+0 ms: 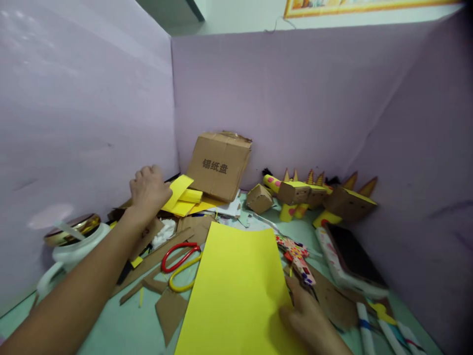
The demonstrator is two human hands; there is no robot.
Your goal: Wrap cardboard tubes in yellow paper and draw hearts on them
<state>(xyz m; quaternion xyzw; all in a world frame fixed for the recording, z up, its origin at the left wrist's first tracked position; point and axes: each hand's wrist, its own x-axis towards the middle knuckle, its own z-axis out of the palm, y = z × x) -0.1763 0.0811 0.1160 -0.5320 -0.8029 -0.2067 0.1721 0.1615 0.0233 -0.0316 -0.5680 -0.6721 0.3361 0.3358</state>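
My right hand [306,315] grips the right edge of a large yellow sheet of paper [236,281], thumb on top and fingers beneath. The sheet covers the near middle of the table. Farther back on the left, my left hand [148,191] is closed beside a pile of folded yellow paper pieces [181,192]; what its curled fingers hold, if anything, is hidden. Scissors with red and yellow handles [180,260] lie just left of the sheet, their blades out of sight.
A cardboard box [220,165] leans at the back. Several yellow-and-cardboard animal figures with spiky horns [314,192] stand back right, behind a phone [354,256]. A lidded white cup [81,241] is at left. Cardboard scraps [171,313] and markers [365,328] lie about.
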